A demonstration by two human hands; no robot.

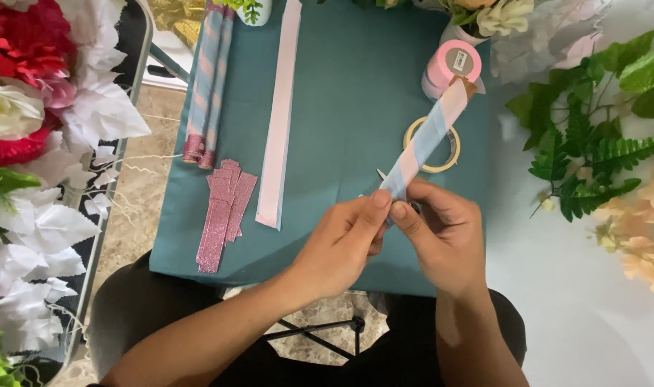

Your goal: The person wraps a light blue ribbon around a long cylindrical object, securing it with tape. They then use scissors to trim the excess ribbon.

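Your left hand [341, 240] and right hand [441, 233] pinch the near end of a pink-and-blue striped paper roll [427, 136], angled up over the teal surface [341, 86] toward the tape ring [433, 145]. You appear mid-roll; tightening calls for fingertips turning together, wrists converging above your lap.

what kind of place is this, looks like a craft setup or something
Most likely a craft or decoration workspace. Both hands, left hand and right hand, hold a rolled pink and blue paper tube over a teal-covered table, with glitter strips, a tape roll and artificial flowers around.
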